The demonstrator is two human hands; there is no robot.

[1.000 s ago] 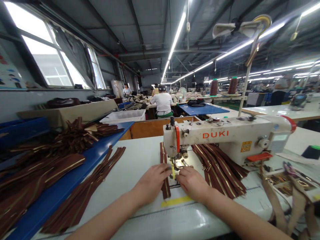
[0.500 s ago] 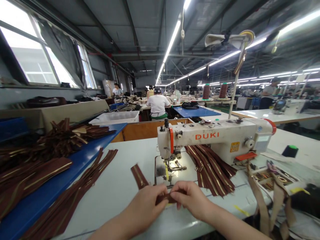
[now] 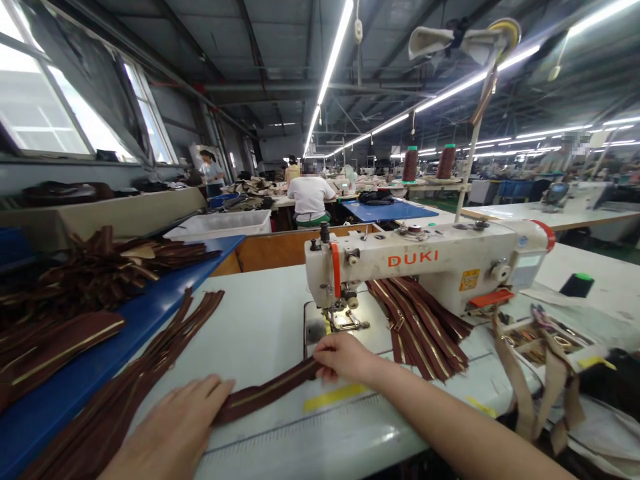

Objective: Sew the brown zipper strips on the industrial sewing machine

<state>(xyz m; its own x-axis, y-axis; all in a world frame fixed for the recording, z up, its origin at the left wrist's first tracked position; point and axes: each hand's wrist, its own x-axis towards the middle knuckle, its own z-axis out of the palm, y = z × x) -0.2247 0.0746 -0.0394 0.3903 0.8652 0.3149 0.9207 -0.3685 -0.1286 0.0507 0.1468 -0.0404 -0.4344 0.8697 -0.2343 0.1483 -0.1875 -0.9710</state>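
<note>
A brown zipper strip (image 3: pixel 270 392) with a gold-toned line of teeth stretches across the pale table in front of the sewing machine (image 3: pixel 410 260). My right hand (image 3: pixel 343 357) pinches its right end close to the needle plate (image 3: pixel 313 327). At the other end, my left hand (image 3: pixel 173 423) is closed over the strip, low over the table; the fingertips' undersides are hidden. Several brown zippers (image 3: pixel 420 327) lie fanned out beneath the machine arm. Another bundle of zippers (image 3: pixel 145 380) runs along the table's left side, partly behind my left hand.
More brown zippers (image 3: pixel 105 267) are heaped on a blue board (image 3: pixel 165 303) at left. A parts tray (image 3: pixel 545 347) with metal pieces and hanging beige straps (image 3: pixel 517 393) is at right. A black thread cone (image 3: pixel 577 285) stands behind it. A person in white (image 3: pixel 310 193) sits farther back.
My left hand has moved left and down, away from my right hand. The zipper, earlier bunched between both hands, now lies stretched out. The view has shifted slightly.
</note>
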